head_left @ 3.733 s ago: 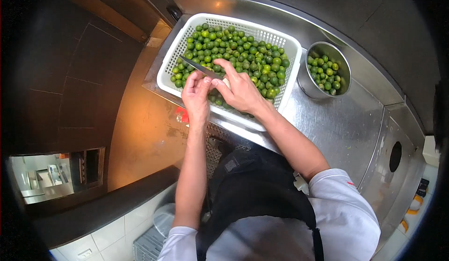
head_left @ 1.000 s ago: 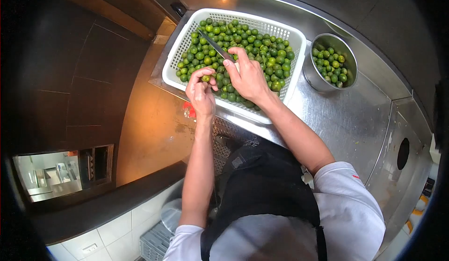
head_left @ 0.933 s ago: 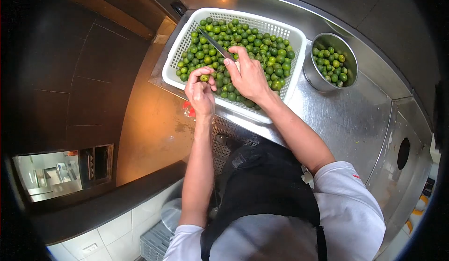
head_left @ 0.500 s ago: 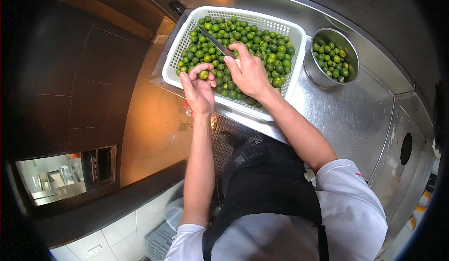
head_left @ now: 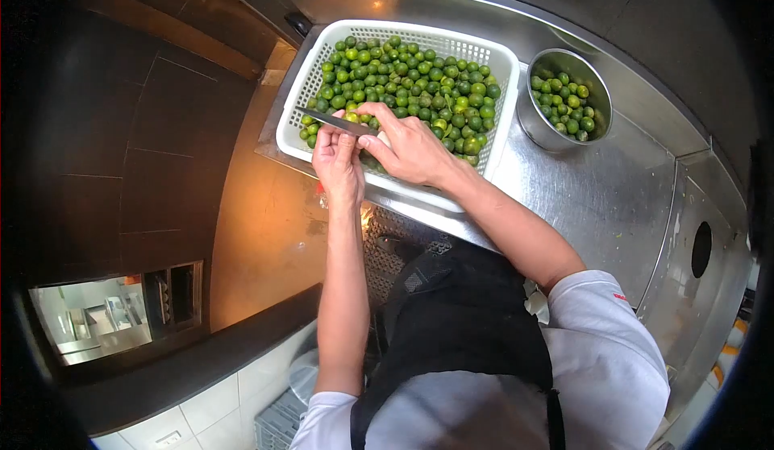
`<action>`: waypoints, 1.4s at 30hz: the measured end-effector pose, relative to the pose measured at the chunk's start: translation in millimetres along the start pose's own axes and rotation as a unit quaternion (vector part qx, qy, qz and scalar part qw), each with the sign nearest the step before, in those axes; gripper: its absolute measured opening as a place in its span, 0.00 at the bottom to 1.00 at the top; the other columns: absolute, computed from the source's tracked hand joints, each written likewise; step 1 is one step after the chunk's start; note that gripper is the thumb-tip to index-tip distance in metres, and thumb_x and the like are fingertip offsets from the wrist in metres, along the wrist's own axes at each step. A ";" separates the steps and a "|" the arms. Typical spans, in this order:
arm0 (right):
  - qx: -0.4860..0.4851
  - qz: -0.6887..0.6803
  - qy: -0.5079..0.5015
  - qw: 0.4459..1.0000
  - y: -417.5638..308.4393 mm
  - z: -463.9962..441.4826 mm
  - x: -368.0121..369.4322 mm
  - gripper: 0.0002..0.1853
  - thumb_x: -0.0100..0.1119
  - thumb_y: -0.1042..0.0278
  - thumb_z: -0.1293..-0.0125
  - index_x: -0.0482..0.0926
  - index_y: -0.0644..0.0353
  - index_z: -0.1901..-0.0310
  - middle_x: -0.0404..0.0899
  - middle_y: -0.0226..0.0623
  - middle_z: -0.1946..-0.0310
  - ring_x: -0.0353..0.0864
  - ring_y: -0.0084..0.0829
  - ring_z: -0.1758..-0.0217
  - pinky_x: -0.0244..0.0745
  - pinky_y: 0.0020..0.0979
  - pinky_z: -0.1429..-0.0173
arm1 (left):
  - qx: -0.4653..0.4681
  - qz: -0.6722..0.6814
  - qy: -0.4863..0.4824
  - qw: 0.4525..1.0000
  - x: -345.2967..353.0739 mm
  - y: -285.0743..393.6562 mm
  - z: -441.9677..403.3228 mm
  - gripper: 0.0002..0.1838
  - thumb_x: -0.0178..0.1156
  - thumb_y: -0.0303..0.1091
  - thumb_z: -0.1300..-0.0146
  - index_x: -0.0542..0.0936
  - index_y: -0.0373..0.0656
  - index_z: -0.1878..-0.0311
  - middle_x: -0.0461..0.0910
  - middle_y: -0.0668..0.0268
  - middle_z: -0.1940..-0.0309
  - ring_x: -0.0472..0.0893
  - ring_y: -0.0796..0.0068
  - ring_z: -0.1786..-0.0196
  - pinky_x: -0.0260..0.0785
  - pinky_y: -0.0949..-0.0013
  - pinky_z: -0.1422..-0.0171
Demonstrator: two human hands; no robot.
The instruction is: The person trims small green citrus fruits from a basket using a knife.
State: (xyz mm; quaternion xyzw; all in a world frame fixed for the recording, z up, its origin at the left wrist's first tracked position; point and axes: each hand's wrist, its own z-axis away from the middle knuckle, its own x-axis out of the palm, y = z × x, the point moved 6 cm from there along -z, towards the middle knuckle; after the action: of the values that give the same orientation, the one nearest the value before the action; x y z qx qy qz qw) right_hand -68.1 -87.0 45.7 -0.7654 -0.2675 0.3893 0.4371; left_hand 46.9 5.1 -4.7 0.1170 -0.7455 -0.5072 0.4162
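My right hand point(head_left: 409, 150) is wrapped round the handle of a knife point(head_left: 339, 122), its blade pointing left. The blade lies across the fingers of my left hand point(head_left: 339, 164), which are curled up beneath it. The small lime in my left hand is mostly hidden by the blade and fingers. Both hands are over the near left part of a white perforated basket point(head_left: 506, 87), which holds a heap of small green limes point(head_left: 403, 75), a few of them yellowish.
Right of the basket a round metal pot point(head_left: 556, 137) holds more small limes. Both stand on a stainless steel counter point(head_left: 588, 200) with a raised back edge. A dark wall is on the left, with an opening point(head_left: 93, 313) low in it. A grey crate point(head_left: 278, 419) sits low down.
My right hand has brought the knife down and left, from above the heap to the lime in my left hand. The left fingers have closed in more. The view has shifted slightly.
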 end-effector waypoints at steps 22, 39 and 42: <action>-0.029 0.032 0.046 0.998 0.4 2.0 0.9 0.20 0.55 0.63 0.33 0.68 0.62 0.43 0.75 0.51 0.83 0.79 0.54 0.76 0.71 0.48 0.69 | 0.007 -0.004 0.019 1.000 0.1 1.6 2.3 0.15 0.58 0.23 0.32 0.73 0.31 0.44 0.80 0.60 0.55 0.82 0.73 0.54 0.76 0.74 0.50; 0.052 0.034 0.016 0.998 13.4 5.0 -4.2 0.19 0.53 0.60 0.33 0.69 0.59 0.44 0.75 0.53 0.83 0.78 0.56 0.76 0.70 0.51 0.67 | 0.032 -0.070 0.050 0.996 8.3 6.4 1.8 0.11 0.58 0.22 0.33 0.77 0.28 0.50 0.81 0.61 0.58 0.81 0.77 0.58 0.78 0.75 0.53; 0.045 0.028 0.035 0.998 13.2 2.8 -4.7 0.19 0.53 0.60 0.33 0.70 0.59 0.44 0.76 0.53 0.83 0.78 0.56 0.75 0.70 0.51 0.67 | 0.030 -0.085 0.036 0.995 11.2 8.0 4.3 0.11 0.59 0.22 0.33 0.77 0.28 0.50 0.81 0.62 0.59 0.80 0.80 0.59 0.76 0.77 0.55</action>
State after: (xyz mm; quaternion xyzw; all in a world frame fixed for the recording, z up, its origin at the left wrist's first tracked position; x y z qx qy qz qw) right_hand -72.1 -95.6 34.9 -0.7652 -0.2129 0.3860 0.4692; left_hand 38.7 4.9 7.2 0.2105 -0.7321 -0.5139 0.3945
